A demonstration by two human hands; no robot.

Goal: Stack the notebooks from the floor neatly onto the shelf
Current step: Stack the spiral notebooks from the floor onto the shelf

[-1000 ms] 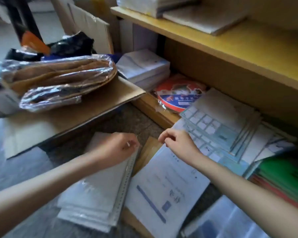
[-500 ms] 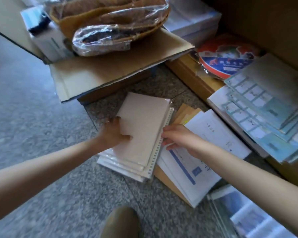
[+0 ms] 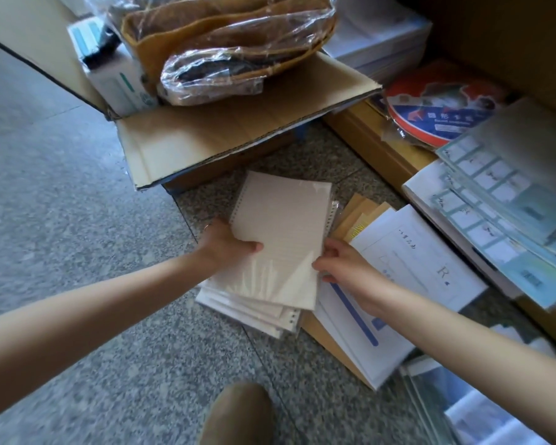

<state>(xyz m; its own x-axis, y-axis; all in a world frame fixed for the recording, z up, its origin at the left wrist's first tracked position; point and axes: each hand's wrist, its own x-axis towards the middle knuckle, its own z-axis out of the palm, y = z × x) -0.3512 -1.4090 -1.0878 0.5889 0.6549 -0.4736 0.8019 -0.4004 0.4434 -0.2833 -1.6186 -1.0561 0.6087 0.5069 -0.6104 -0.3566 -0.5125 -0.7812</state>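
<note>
On the floor [image 3: 77, 203], atop the notebook pile [image 3: 254, 313], the top notebook [image 3: 280, 232] sits askew, its spiral edge gripped by the left hand [image 3: 228, 248], its opposite edge pinched by fingers [image 3: 331, 252] of the right hand [image 3: 347, 271]. Pickup seems underway; next calls for a level carry to the shelf [image 3: 363, 136].

Floor at left [image 3: 61, 220]: bare grey stone, a wide free way to the notebook pile [image 3: 280, 239].
Cardboard flap [image 3: 222, 133]: juts out just behind the pile and closes the far side.
White booklets [image 3: 408, 271]: touch the pile's right edge.
Low shelf board [image 3: 366, 136]: covered by grid sheets [image 3: 501, 200] and a round pack [image 3: 443, 110]; the room deeper in is probably small.
Shoe [image 3: 238, 412]: stands on the near side.
</note>
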